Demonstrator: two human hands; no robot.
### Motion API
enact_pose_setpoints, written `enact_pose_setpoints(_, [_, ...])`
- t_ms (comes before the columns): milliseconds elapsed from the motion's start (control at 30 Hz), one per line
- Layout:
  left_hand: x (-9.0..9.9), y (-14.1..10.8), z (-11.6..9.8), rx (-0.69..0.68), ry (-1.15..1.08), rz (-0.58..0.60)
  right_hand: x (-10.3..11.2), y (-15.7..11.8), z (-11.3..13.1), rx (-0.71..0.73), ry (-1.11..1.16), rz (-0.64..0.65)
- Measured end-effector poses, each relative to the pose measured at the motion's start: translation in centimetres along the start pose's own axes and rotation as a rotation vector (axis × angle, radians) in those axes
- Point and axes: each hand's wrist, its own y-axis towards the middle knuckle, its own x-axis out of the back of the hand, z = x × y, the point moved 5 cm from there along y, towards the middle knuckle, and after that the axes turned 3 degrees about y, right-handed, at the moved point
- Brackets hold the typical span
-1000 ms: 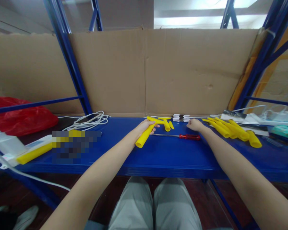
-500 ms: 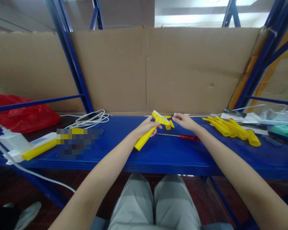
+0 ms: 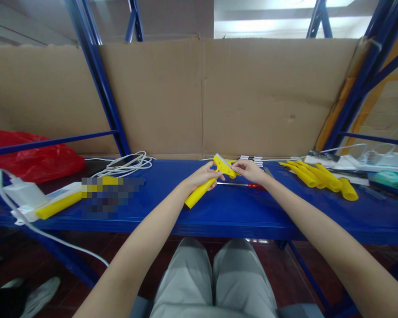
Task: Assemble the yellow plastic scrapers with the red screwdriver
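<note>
Brown cardboard (image 3: 152,97) stands between blue metal posts behind a blue desk (image 3: 245,214), with bright ceiling light above. No label or writing can be read anywhere; the print on the papers (image 3: 323,158) at the right is too small.

One yellow scraper (image 3: 197,195) is in the left hand (image 3: 202,175), held above the middle of the desk, its tube-shaped handle pointing back toward the person and its flat head, edged in pale grey, tilted up. The left fingers are wrapped around its neck. The right hand (image 3: 249,170) is narrowed, thumb and fingertips at the right end of the head; whether they pinch it or a small part, I cannot tell.

The right forearm partly covers one red-handled screwdriver (image 3: 254,186). Behind the hands, one small stack of white pieces with dark bands (image 3: 252,159) is partly hidden. At least four yellow handles (image 3: 327,180) lie overlapping at the right. At the left, pixelated blocks hide part of another yellow handle (image 3: 61,205), beside one white plug adapter (image 3: 26,193).
</note>
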Motion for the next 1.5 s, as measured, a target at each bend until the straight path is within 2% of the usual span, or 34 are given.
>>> enact_pose_setpoints(167, [0.1, -0.1, 0.1, 0.045, -0.014, -0.033, 0.3, 0.2, -0.4, -0.021, -0.008, -0.066])
enact_pose_setpoints(267, [0.2, -0.2, -0.1, 0.067, -0.010, -0.076, 1.7, 0.1, -1.0, -0.099, -0.015, -0.155])
enact_pose_setpoints(367, [0.4, -0.2, -0.3, 0.072, -0.006, -0.131, 4.4, -0.6, -2.3, -0.263, -0.088, -0.279])
enact_pose_setpoints(500, [1.1, -0.2, -0.4, 0.080, -0.007, -0.231, 9.2, -2.9, -4.5, -0.569, -0.254, -0.445])
enact_pose_setpoints(567, [1.3, -0.2, -0.5, 0.080, -0.009, -0.260, 11.0, -4.3, -5.7, -0.731, -0.263, -0.490])
enact_pose_setpoints(667, [1.4, -0.2, -0.5, 0.093, -0.001, -0.281, 12.3, -5.8, -7.2, -0.897, -0.253, -0.496])
enact_pose_setpoints(767, [1.3, -0.3, -0.4, 0.110, 0.017, -0.292, 12.3, -6.4, -8.4, -1.018, -0.256, -0.466])
enact_pose_setpoints(1000, [1.2, -0.2, -0.4, 0.118, 0.033, -0.289, 11.7, -6.1, -10.3, -1.042, -0.354, -0.345])
enact_pose_setpoints(1300, [1.2, -0.2, -0.4, 0.117, 0.030, -0.284, 11.7, -5.7, -11.4, -1.000, -0.375, -0.413])
enact_pose_setpoints(1500, [1.2, -0.2, -0.4, 0.121, 0.045, -0.288, 11.3, -5.4, -10.8, -0.984, -0.564, -0.245])
